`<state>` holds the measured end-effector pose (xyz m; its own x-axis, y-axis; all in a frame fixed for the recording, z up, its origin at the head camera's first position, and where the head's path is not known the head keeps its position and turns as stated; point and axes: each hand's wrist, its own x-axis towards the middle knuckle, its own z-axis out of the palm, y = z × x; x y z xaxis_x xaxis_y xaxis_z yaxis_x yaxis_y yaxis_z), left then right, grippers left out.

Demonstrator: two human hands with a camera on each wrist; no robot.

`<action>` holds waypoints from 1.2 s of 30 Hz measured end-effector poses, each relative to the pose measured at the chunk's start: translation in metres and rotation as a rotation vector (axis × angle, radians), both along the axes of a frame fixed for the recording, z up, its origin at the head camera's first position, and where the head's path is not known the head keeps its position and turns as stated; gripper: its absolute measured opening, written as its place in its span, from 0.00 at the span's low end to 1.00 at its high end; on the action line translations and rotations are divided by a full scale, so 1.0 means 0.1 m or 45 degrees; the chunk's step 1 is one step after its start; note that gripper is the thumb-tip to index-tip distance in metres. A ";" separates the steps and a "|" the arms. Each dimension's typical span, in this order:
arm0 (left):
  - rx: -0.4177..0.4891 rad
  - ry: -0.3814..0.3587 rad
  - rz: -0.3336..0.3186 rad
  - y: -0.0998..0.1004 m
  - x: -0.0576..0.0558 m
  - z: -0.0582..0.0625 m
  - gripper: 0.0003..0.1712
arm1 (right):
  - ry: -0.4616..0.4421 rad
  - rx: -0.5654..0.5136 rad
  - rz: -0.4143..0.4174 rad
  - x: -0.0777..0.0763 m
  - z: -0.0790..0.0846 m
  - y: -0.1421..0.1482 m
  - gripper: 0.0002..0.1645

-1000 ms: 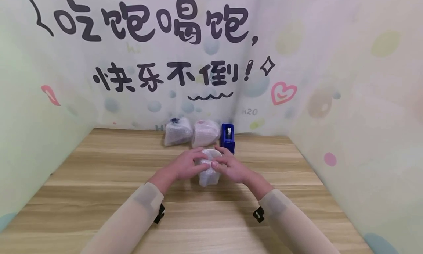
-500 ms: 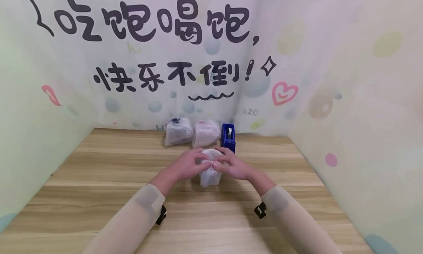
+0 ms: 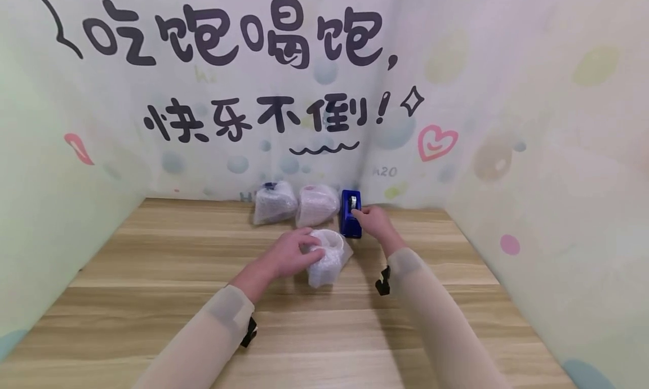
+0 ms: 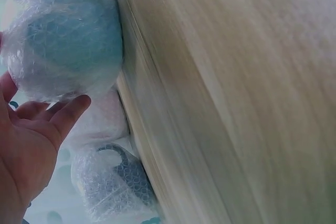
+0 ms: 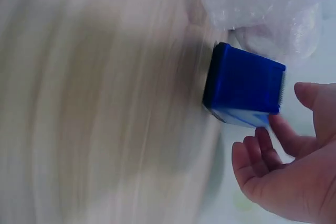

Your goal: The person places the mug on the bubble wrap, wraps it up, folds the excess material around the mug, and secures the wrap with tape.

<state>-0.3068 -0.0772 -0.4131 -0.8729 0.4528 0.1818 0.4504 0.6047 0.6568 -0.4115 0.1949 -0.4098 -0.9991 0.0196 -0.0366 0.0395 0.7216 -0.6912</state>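
A bubble-wrapped cup [image 3: 327,265], teal through the wrap in the left wrist view, stands mid-table with its round rim showing and a flap of wrap loose on its right. My left hand [image 3: 291,254] holds it from the left, thumb on the near side and fingers by the rim. Behind it to the right is a blue tape dispenser [image 3: 351,223] with a toothed cutter. My right hand [image 3: 376,223] reaches to the dispenser's right side. In the right wrist view its thumb [image 5: 307,95] is raised off the cutter end and the other fingers lie close along the side.
Two more bubble-wrapped things stand at the back: a mug with a dark blue handle [image 3: 275,203] at left and a pinkish bundle [image 3: 316,205] beside the dispenser. A printed cloth wall [image 3: 213,169] rises behind the wooden table [image 3: 167,299].
My right hand has left the wrapped cup and moved back and right to the tape dispenser. The wrap's right flap has sprung outward. My left hand has stayed on the cup.
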 end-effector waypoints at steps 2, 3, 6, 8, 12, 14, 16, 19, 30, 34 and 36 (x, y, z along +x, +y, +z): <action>0.006 0.009 -0.006 -0.01 0.00 -0.01 0.22 | -0.044 -0.089 -0.063 -0.05 -0.02 -0.05 0.28; 0.010 0.007 -0.008 -0.01 0.00 -0.01 0.22 | -0.065 -0.151 -0.099 -0.07 -0.04 -0.08 0.27; 0.022 0.000 -0.007 -0.02 0.01 -0.01 0.23 | -0.081 -0.279 -0.186 -0.11 -0.06 -0.14 0.27; 0.027 -0.004 0.001 0.00 0.01 -0.01 0.23 | -0.069 -0.306 -0.213 -0.11 -0.05 -0.16 0.25; 0.036 -0.006 0.008 0.01 0.03 0.01 0.22 | -0.061 -0.243 -0.210 -0.09 0.02 -0.19 0.22; 0.039 0.001 0.007 0.01 0.04 0.01 0.22 | -0.094 -0.222 -0.200 -0.08 0.07 -0.20 0.22; 0.040 0.006 0.005 0.01 0.04 0.00 0.22 | -0.126 -0.228 -0.180 -0.09 0.13 -0.21 0.23; 0.047 -0.002 0.013 0.01 0.04 -0.02 0.22 | -0.170 -0.278 -0.156 -0.12 0.19 -0.21 0.23; 0.054 -0.021 0.054 0.01 0.04 -0.04 0.22 | -0.278 -0.472 -0.210 0.03 0.38 -0.20 0.18; 0.054 -0.015 0.053 0.01 0.03 -0.07 0.22 | -0.395 -0.745 -0.337 0.17 0.20 -0.28 0.05; 0.054 -0.013 0.050 0.01 0.03 -0.08 0.22 | -0.380 -0.827 -0.371 0.23 0.11 -0.32 0.05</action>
